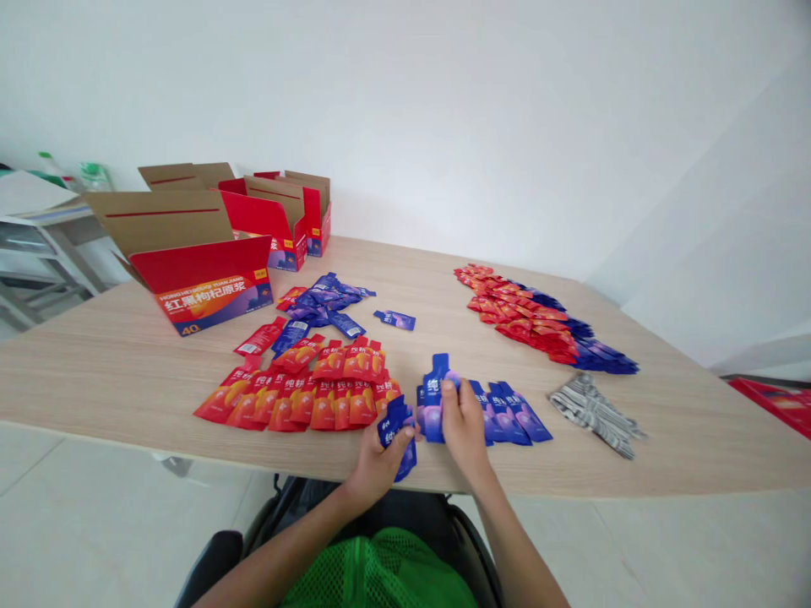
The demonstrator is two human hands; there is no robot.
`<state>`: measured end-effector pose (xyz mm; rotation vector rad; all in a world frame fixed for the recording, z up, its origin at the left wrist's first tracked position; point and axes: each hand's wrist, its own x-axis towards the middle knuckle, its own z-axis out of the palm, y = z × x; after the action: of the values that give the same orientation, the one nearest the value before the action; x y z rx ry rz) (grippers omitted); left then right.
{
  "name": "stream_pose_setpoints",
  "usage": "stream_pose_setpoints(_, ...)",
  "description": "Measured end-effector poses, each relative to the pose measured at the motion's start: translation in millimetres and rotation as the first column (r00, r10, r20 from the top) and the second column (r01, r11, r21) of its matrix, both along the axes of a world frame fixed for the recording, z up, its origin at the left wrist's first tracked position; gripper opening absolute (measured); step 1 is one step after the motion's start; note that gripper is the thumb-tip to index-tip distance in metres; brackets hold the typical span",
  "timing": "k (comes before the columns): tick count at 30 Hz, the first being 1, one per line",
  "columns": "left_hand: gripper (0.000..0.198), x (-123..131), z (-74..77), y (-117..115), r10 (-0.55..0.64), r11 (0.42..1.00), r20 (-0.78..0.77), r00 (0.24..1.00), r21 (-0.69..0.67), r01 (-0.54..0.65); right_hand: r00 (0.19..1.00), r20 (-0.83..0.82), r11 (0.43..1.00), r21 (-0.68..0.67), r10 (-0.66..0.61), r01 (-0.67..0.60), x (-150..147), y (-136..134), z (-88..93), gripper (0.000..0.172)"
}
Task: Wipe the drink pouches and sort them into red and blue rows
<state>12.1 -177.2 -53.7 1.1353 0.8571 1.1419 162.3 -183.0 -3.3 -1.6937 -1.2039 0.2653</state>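
Note:
My left hand (378, 456) is closed around blue drink pouches (394, 420) near the table's front edge; the fingers hide how many there are. Just to its right, my right hand (465, 422) pinches a blue pouch (436, 384), with its spout end pointing away from me. Under and beside that hand lies a row of blue pouches (520, 418), partly overlapping. On the left, overlapping red pouches (297, 401) are laid out in rows. Behind them sits a loose heap of blue pouches (326, 295), and a single blue pouch (396, 319) lies apart.
Open red cardboard boxes (209, 283) stand at the back left. Stacked red pouches (523, 312) and blue pouches (605, 355) form a long pile at the right. Grey striped gloves (596, 409) lie near the right front. A white wall (443, 127) rises behind the table.

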Motion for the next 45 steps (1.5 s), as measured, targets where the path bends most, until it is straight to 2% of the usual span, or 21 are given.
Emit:
stream_pose_setpoints(2, 0.037, 0, 0.2, -1, -0.055, 0.998, 0.003, 0.998, -0.019, 0.055, 0.998, 0.061, 0.999, -0.04, -0.013, 0.015, 35, 5, 9.9, 0.04)
stream_pose_setpoints(4, 0.034, 0, -0.2, -2, -0.114, 0.993, -0.014, 0.993, -0.016, 0.114, 0.994, 0.108, 0.988, -0.148, -0.032, 0.048, 70, 7, 11.1, 0.038)
stream_pose_setpoints(7, 0.032, 0, -1.8, -3, -0.192, 0.981, -0.04, 0.981, -0.021, 0.191, 0.982, 0.153, 0.946, -0.284, -0.114, 0.154, 108, 5, -4.4, 0.035)
stream_pose_setpoints(11, 0.039, 1, -6.4, 0, -0.194, 0.979, -0.008, 0.981, -0.07, 0.193, 0.968, 0.233, 0.923, -0.343, -0.096, 0.174, 125, 3, -32.5, 0.03)
stream_pose_setpoints(15, 0.049, 3, -11.6, 6, -0.111, 0.984, 0.078, 0.991, -0.13, 0.12, 0.962, 0.272, 0.902, -0.408, -0.026, 0.139, 119, 7, -44.0, 0.031)
stream_pose_setpoints(21, 0.049, 5, -8.3, 9, -0.062, 0.99, 0.114, 0.992, -0.121, 0.076, 0.941, 0.338, 0.856, -0.491, 0.014, 0.163, 94, 12, -41.4, 0.037)
stream_pose_setpoints(27, 0.053, 5, -8.8, 11, -0.125, 0.978, 0.09, 0.988, -0.157, 0.138, 0.91, 0.412, 0.789, -0.577, 0.058, 0.211, 76, 11, -29.0, 0.042)
stream_pose_setpoints(30, 0.052, 5, -14.1, 13, -0.16, 0.974, 0.088, 0.983, -0.148, 0.172, 0.895, 0.441, 0.799, -0.56, 0.067, 0.216, 72, 10, -27.1, 0.043)
stream_pose_setpoints(35, 0.047, 5, -14.6, 13, -0.133, 0.986, 0.065, 0.989, -0.089, 0.139, 0.855, 0.509, 0.801, -0.551, 0.099, 0.235, 63, 11, -28.9, 0.039)
stream_pose_setpoints(41, 0.045, 5, -13.4, 14, -0.243, 0.963, 0.119, 0.963, -0.086, 0.254, 0.821, 0.566, 0.748, -0.576, 0.075, 0.329, 50, 6, -22.0, 0.043)
stream_pose_setpoints(45, 0.047, 6, -15.5, 16, -0.304, 0.943, 0.122, 0.945, -0.1, 0.316, 0.838, 0.536, 0.755, -0.589, 0.098, 0.289, 48, 2, -16.1, 0.042)
